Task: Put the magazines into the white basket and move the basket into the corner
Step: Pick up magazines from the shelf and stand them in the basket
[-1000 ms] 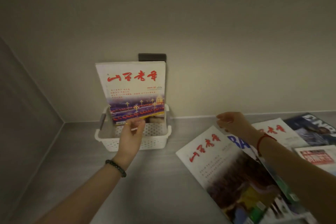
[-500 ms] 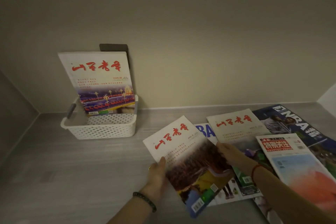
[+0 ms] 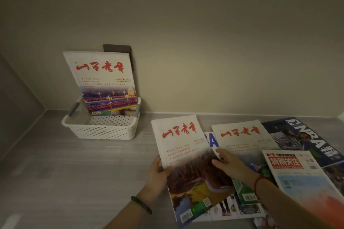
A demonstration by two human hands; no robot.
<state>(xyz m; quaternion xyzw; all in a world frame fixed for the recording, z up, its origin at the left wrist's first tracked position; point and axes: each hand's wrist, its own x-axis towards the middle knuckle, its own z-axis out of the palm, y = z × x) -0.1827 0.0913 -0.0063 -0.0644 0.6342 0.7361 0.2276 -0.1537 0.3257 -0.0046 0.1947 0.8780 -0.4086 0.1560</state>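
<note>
hands [image 3: 193, 169] gripping magazine [image 3: 188, 156], overlapping magazines [image 3: 242, 135] beside

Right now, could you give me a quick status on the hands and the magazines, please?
Left hand and right hand gripping top magazine. One magazine upright in white basket. Basket not in corner; others on table.

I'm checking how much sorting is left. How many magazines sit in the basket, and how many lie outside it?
Magazines standing in the white basket: 1
Magazine held by both hands: 1
Magazines lying on the surface, at least partly visible: 4
Total: 6; others could be hidden underneath.
</note>
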